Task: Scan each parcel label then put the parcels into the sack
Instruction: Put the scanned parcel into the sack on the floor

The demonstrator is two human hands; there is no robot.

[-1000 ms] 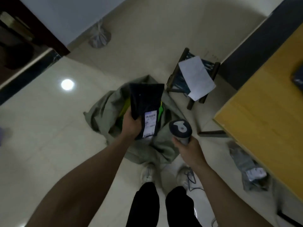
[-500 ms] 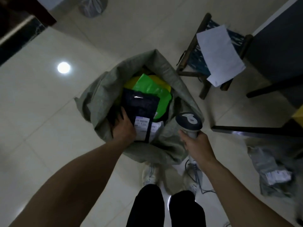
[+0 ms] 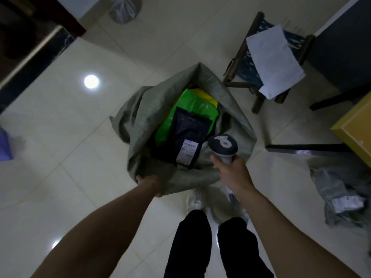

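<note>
Black parcel [image 3: 188, 133] lies in sack [image 3: 140, 117]; L hand [image 3: 152, 183] grips its rim, R hand [image 3: 232, 171] holds scanner [image 3: 222, 145]; grey parcels [image 3: 339, 193] beside sack look unscanned.

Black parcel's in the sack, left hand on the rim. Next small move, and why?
Probably release the sack and send the left hand to the grey parcel on the floor to the right. The black parcel lies free in the sack on the green parcel, the right hand holds the scanner, and the grey parcel lies outside the sack.
</note>
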